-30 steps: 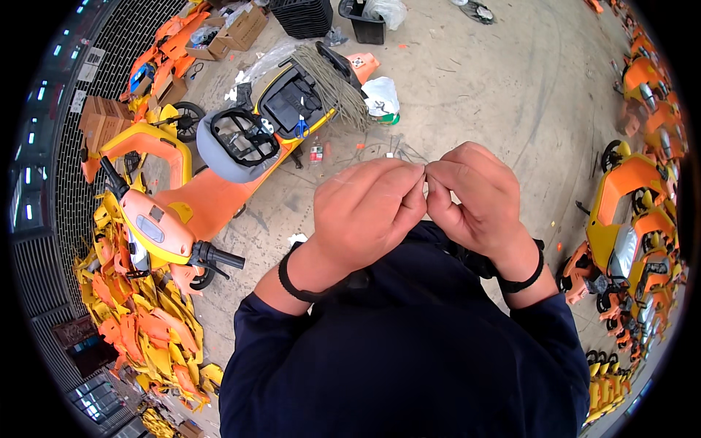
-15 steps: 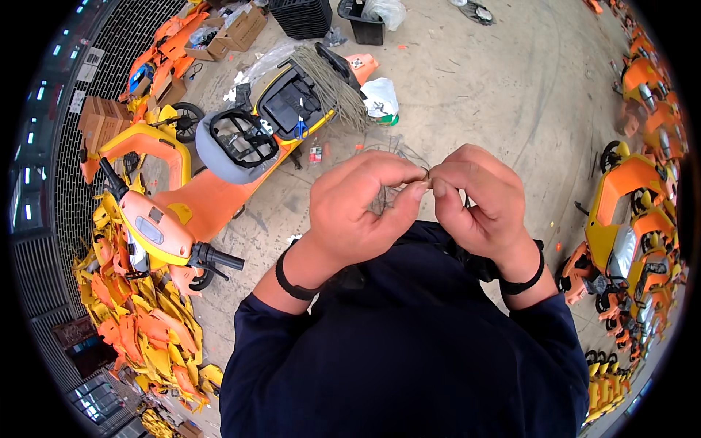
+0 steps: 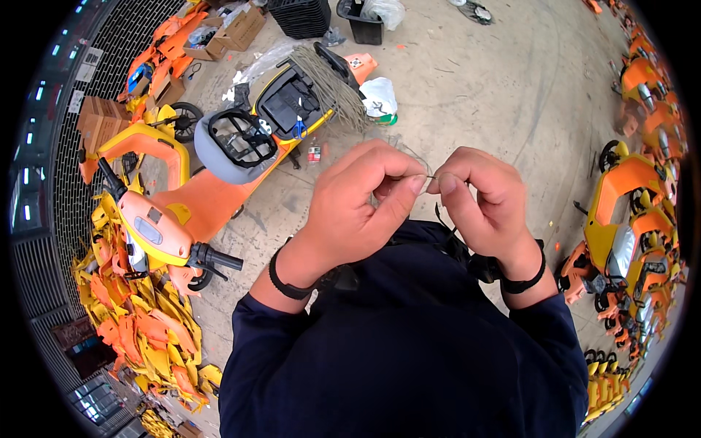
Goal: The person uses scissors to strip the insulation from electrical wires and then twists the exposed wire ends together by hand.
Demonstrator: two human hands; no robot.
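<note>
My left hand (image 3: 361,204) and my right hand (image 3: 482,204) face each other in front of my chest, both pinched on a thin dark wire (image 3: 432,177) that runs across the small gap between their fingertips. A black strap or cord hangs just below my right fingertips. Beyond my hands, to the upper left, stands a partly assembled yellow-and-orange scooter (image 3: 204,193). On it are a grey part with a black frame (image 3: 230,160), blue scissors (image 3: 299,130) and a bundle of grey-green wires or ties (image 3: 328,91).
Piled yellow and orange panels (image 3: 153,336) lie at left, near cardboard boxes (image 3: 102,120). Rows of scooters (image 3: 613,212) line the right. Stacked black crates (image 3: 299,16), a bin (image 3: 365,29) and a white bag (image 3: 380,95) stand on the concrete floor (image 3: 504,87).
My left hand has shifted slightly left and my right hand slightly right, so a short length of wire now shows between the fingertips. My right thumb has come up onto the wire.
</note>
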